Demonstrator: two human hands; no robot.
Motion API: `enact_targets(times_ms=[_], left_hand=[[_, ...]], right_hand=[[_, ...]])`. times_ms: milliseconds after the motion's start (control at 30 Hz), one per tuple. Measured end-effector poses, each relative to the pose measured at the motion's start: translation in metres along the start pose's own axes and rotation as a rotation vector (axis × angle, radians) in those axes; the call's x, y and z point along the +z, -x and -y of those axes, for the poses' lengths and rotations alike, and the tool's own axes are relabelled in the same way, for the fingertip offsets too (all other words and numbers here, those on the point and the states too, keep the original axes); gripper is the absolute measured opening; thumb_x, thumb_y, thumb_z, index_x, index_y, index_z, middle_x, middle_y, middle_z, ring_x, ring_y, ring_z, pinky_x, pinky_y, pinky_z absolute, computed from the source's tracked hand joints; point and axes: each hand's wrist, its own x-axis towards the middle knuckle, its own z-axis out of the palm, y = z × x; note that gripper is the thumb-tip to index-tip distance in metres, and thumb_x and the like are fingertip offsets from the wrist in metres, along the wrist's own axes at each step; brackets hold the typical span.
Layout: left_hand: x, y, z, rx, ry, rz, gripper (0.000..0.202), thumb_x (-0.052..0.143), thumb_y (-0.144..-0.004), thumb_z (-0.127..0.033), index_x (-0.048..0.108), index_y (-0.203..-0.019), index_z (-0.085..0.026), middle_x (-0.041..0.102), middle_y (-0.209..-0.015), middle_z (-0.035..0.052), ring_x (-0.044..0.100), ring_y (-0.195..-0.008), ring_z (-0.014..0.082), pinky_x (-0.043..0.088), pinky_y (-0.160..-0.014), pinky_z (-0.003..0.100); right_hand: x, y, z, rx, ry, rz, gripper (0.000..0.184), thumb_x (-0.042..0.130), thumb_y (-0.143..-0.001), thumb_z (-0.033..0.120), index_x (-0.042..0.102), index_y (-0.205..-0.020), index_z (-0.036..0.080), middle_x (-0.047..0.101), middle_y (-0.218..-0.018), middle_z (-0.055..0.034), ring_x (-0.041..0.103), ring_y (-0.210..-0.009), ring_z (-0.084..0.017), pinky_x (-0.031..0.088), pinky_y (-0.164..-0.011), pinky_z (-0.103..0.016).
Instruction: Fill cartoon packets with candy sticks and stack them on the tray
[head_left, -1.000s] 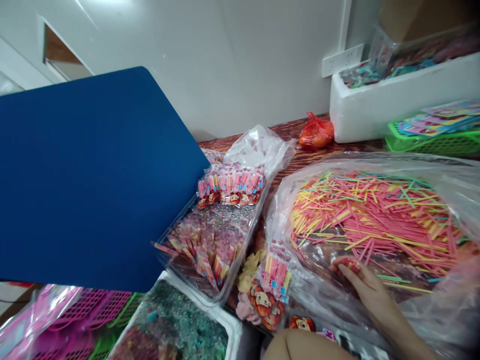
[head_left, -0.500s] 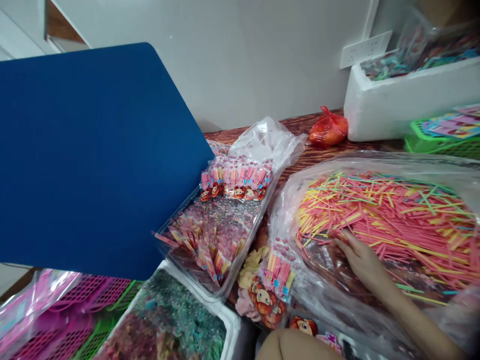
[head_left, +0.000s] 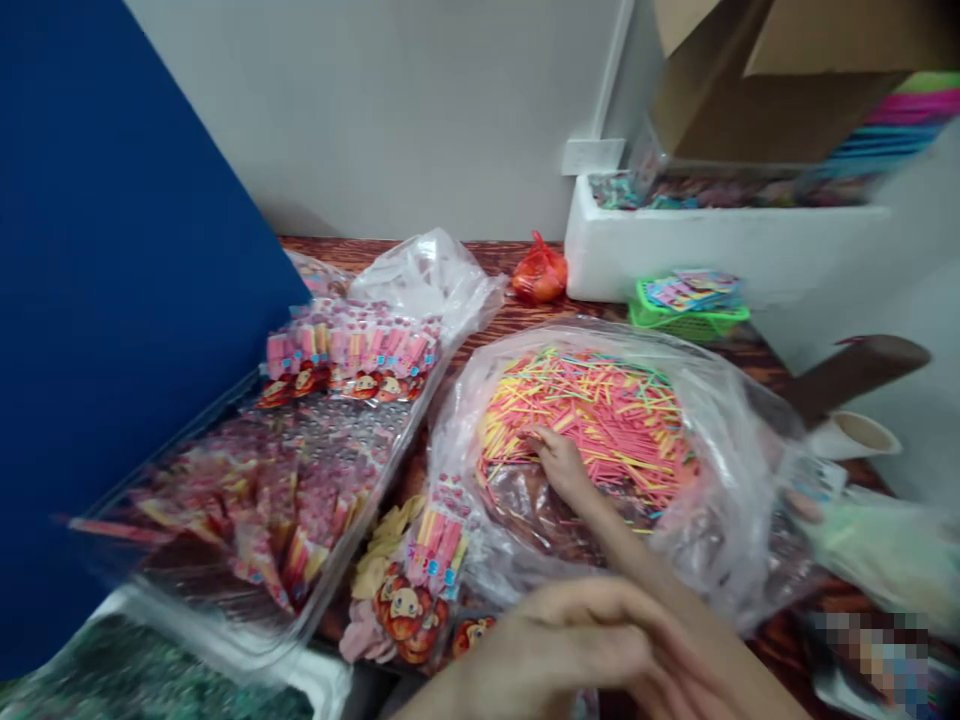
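My right hand (head_left: 561,465) reaches to the near left edge of a heap of thin pink, yellow and green sticks (head_left: 600,410). Its fingers are pressed together at the sticks; what lies between the fingertips is too small to make out. The heap lies in a spread clear plastic bag (head_left: 712,400). My left hand (head_left: 570,635) is close to the camera, beneath my right forearm in the picture, its fingers curled and partly hidden. Left of it lies a printed packet of sticks (head_left: 439,540) with a cartoon face, beside yellow and pink pieces (head_left: 386,550).
A clear tray (head_left: 315,620) with filled packets stands at left, against a blue panel (head_left: 135,350). Behind are a red bag (head_left: 538,272), a white foam box (head_left: 615,250), and a green basket (head_left: 686,322). A paper cup (head_left: 855,437) lies at right.
The view has swung right, so the tray and heap sit further left and the cup shows. My left hand has risen into view. My right hand stays at the heap's near left edge.
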Motion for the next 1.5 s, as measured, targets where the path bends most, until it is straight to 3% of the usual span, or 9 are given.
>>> enact_targets(times_ms=[167, 367, 633, 767, 867, 967, 1100, 1367, 1500], left_hand=[[-0.041, 0.006, -0.001, 0.119, -0.134, -0.377, 0.03, 0.061, -0.087, -0.04, 0.068, -0.098, -0.013, 0.071, -0.091, 0.0102, 0.066, -0.079, 0.0178, 0.048, -0.076, 0.028], [-0.078, 0.003, 0.02, 0.347, -0.847, -0.721, 0.028, 0.048, -0.095, -0.037, 0.062, -0.114, -0.021, 0.066, -0.116, 0.0076, 0.06, -0.11, 0.0222, 0.044, -0.097, 0.036], [-0.088, -0.038, 0.026, 0.458, -1.804, -0.488, 0.061, 0.042, -0.097, -0.031, 0.018, -0.152, -0.021, 0.025, -0.158, 0.0114, 0.015, -0.147, 0.0276, 0.017, -0.117, 0.053], [-0.082, -0.009, 0.025, 0.484, -1.716, -0.639, 0.047, 0.04, -0.098, -0.025, 0.035, -0.144, -0.019, 0.043, -0.147, 0.0134, 0.033, -0.139, 0.0266, 0.033, -0.11, 0.048], [-0.076, 0.015, 0.033, 0.358, -1.71, -0.471, 0.019, 0.046, -0.095, -0.022, 0.06, -0.108, -0.02, 0.064, -0.109, 0.0084, 0.057, -0.105, 0.0236, 0.047, -0.09, 0.04], [-0.075, 0.021, 0.049, 0.18, -1.826, -0.289, 0.021, 0.065, -0.084, -0.023, 0.06, -0.105, -0.021, 0.062, -0.107, 0.0065, 0.055, -0.099, 0.0259, 0.047, -0.087, 0.043], [-0.086, 0.013, 0.067, 0.169, -1.903, -0.332, 0.052, 0.072, -0.076, -0.017, 0.051, -0.124, -0.02, 0.06, -0.11, 0.0077, 0.054, -0.1, 0.0284, 0.046, -0.089, 0.047], [-0.096, 0.021, 0.076, 0.486, -1.774, -0.572, 0.017, 0.052, -0.091, -0.014, 0.053, -0.107, -0.017, 0.059, -0.104, 0.0096, 0.054, -0.096, 0.0246, 0.045, -0.083, 0.04], [-0.088, 0.035, 0.078, 0.331, -1.884, -0.417, 0.007, 0.056, -0.09, -0.018, 0.058, -0.097, -0.02, 0.06, -0.096, 0.005, 0.054, -0.088, 0.0226, 0.044, -0.077, 0.037]], right_hand=[[-0.006, 0.023, 0.008, 0.121, -0.316, -0.088, 0.027, 0.059, -0.083, 0.044, 0.07, -0.086, 0.02, 0.072, -0.086, -0.0044, 0.064, -0.084, -0.021, 0.048, -0.079, -0.033], [0.009, 0.078, 0.004, 0.151, -0.324, -0.028, 0.021, 0.058, -0.086, 0.039, 0.069, -0.087, 0.021, 0.07, -0.086, -0.0031, 0.062, -0.08, -0.019, 0.048, -0.074, -0.029], [0.017, 0.086, -0.012, 0.067, -0.33, -0.047, 0.027, 0.056, -0.087, 0.044, 0.069, -0.089, 0.02, 0.069, -0.084, -0.0031, 0.061, -0.08, -0.02, 0.049, -0.074, -0.03], [0.009, 0.086, -0.003, 0.082, -0.334, -0.008, 0.022, 0.057, -0.089, 0.039, 0.069, -0.091, 0.021, 0.069, -0.087, -0.0027, 0.063, -0.086, -0.02, 0.047, -0.081, -0.031], [0.004, 0.087, 0.007, 0.077, -0.323, 0.004, 0.02, 0.055, -0.091, 0.035, 0.071, -0.093, 0.022, 0.071, -0.09, -0.0034, 0.065, -0.091, -0.02, 0.047, -0.085, -0.032], [0.002, 0.089, 0.017, 0.046, -0.324, 0.022, 0.018, 0.055, -0.091, 0.031, 0.071, -0.094, 0.023, 0.072, -0.097, -0.0041, 0.065, -0.097, -0.021, 0.046, -0.09, -0.032], [0.0, 0.093, 0.028, 0.029, -0.315, 0.037, 0.019, 0.055, -0.092, 0.03, 0.072, -0.095, 0.023, 0.073, -0.099, -0.0044, 0.066, -0.099, -0.021, 0.046, -0.091, -0.033], [-0.006, 0.103, 0.031, 0.027, -0.265, 0.039, 0.021, 0.052, -0.094, 0.029, 0.072, -0.098, 0.024, 0.073, -0.099, -0.0037, 0.066, -0.097, -0.02, 0.046, -0.089, -0.032], [-0.007, 0.104, 0.035, 0.028, -0.246, 0.037, 0.022, 0.052, -0.094, 0.03, 0.072, -0.1, 0.023, 0.073, -0.099, -0.0039, 0.066, -0.096, -0.021, 0.045, -0.088, -0.032]])
